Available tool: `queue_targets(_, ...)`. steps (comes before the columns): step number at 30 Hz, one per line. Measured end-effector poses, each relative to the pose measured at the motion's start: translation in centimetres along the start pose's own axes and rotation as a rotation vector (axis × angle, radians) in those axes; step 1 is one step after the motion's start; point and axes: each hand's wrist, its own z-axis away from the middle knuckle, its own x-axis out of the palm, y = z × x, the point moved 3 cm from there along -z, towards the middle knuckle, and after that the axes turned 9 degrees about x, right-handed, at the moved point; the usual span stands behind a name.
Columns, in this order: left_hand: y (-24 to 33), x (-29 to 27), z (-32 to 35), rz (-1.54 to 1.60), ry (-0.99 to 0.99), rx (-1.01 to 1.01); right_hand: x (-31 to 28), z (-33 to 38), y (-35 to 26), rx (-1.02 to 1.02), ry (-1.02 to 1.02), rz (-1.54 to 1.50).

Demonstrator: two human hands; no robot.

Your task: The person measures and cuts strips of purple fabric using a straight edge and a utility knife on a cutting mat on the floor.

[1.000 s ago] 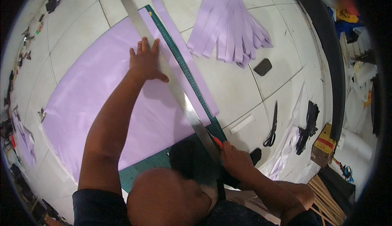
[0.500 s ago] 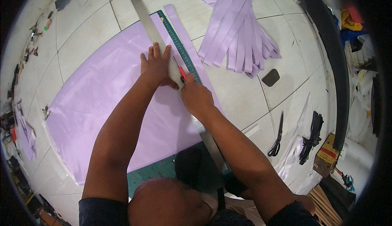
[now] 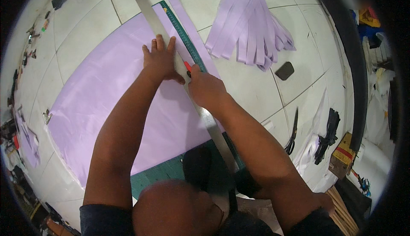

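A wide sheet of lilac satin fabric (image 3: 111,86) lies over a green cutting mat (image 3: 160,174). Across it runs a long metal ruler (image 3: 147,10), slanting from the far left toward me. My left hand (image 3: 159,61) is spread flat, pressing on the ruler and the fabric beside it. My right hand (image 3: 208,90) is closed around a red utility knife (image 3: 188,66) along the ruler's right edge; its blade is hard to make out. To the right of the ruler, a narrow lilac fabric strip (image 3: 181,12) lies by the mat's marked edge.
Several cut lilac strips (image 3: 247,22) are piled at the far right, near a dark flat block (image 3: 285,71). Black scissors (image 3: 293,131) and a black bundle (image 3: 328,135) lie at right. A long black roll (image 3: 356,74) runs down that side. A metal clip (image 3: 47,116) sits at the sheet's left corner.
The view has shifted, so everything appears slightly higher. My left hand keeps its place on the ruler. My right hand has moved slightly rightward relative to the ruler, and the blade shows less clearly.
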Motion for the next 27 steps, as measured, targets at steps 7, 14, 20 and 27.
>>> queue_targets(7, 0.4, -0.3, 0.4, -0.024, -0.017, -0.009, 2.4, 8.3, 6.4, 0.162, -0.146, 0.095)
queue_targets(14, 0.2, -0.2, 0.5, 0.003, 0.009, 0.001, 3.9, 18.7, 12.7, 0.434, -0.413, 0.117)
queue_targets(20, 0.0, 0.0, 0.2, 0.009, 0.047, 0.02, 3.8, 23.4, 15.9, 0.381, -0.382, 0.217)
queue_targets(27, 0.0, -0.5, 0.5, 0.037, 0.005, 0.015, 6.9, 17.5, 17.2, 0.537, 0.177, -0.944)
